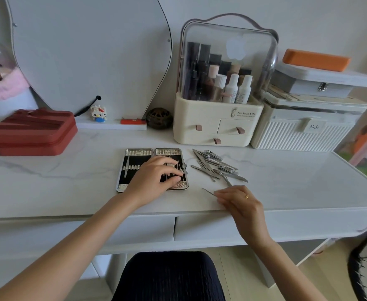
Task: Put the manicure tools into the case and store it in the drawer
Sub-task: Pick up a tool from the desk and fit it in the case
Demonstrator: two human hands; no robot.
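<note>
A: Where did things stand with the case (134, 168)?

B: It lay open and flat on the bench (69, 181), just in front of the cream organiser (215, 124). A few tools already sat in its loops. The loose manicure tools (218, 167) were heaped just right of the case, touching one another.

A: And the hands?

B: The left hand (156, 179) rested spread over the right half of the case, fingers curled down on the loops. The right hand (239, 203) was right of the case at the bench edge, pinching a thin pick (208, 191) by one end, point aimed at the case.

A: How should that step go, in your view?

B: I'd keep the left hand pressing the case down so it couldn't slide, and feed the pick point-first under an empty loop, low and level.

A: Anything unclear?

B: The left hand hid most of the right half, so free loops there couldn't be counted. The heap was too tangled to tell each tool. The drawer fronts (210, 229) below the case showed no handle.
</note>
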